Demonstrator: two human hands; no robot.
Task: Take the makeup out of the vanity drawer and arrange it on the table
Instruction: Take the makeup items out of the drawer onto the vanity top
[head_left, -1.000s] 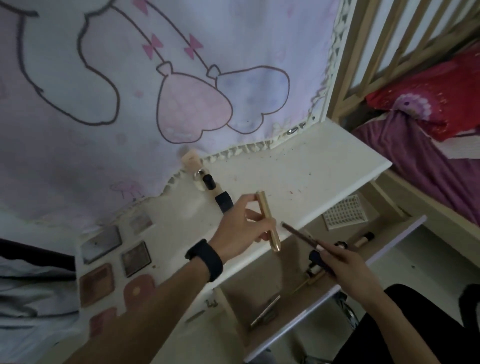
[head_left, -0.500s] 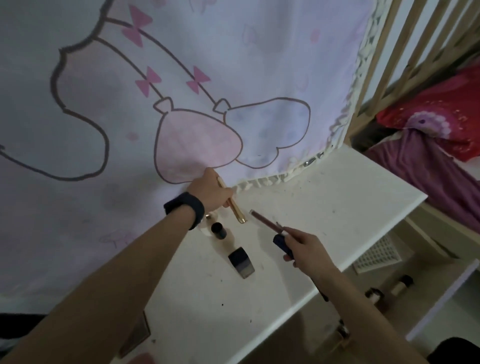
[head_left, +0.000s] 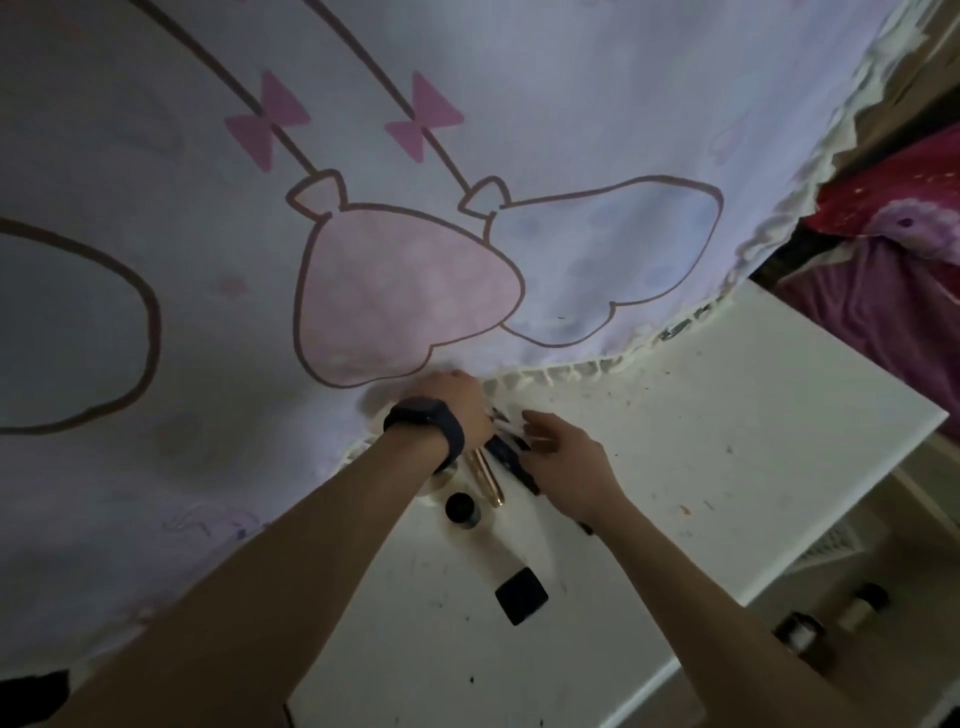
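The left hand (head_left: 457, 400) hides its own fingers and the gold tube's (head_left: 487, 475) top end, while the right hand (head_left: 566, 462) covers the dark pencil's (head_left: 505, 453) middle

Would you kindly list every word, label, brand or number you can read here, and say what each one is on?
No text can be read anywhere.
On the printed cloth: only drawn outlines and pink bows, no lettering.
On the gold tube, dark sticks, black square case and black-capped bottle: no print legible.
On the wristband: dark, nothing shows.
On the bottles in the drawer: too small and blurred.
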